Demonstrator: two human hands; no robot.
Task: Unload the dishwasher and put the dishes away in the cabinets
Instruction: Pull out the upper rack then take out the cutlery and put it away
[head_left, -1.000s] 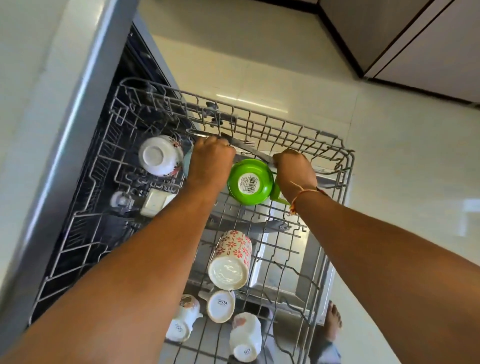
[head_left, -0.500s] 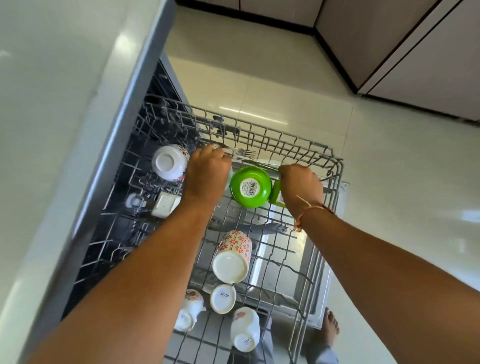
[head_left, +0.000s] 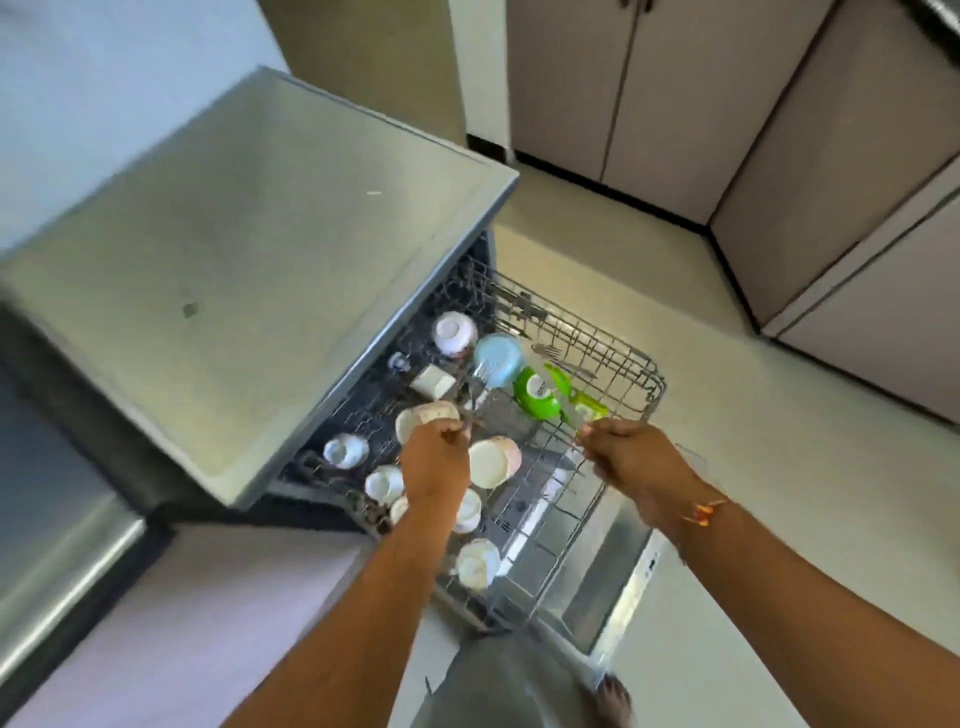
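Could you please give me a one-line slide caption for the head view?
Both hands, left and right, lift cutlery from the pulled-out dishwasher rack of cups.

A home kitchen: pulled-out dishwasher rack (head_left: 631, 364) of cups, cabinets (head_left: 613, 88).
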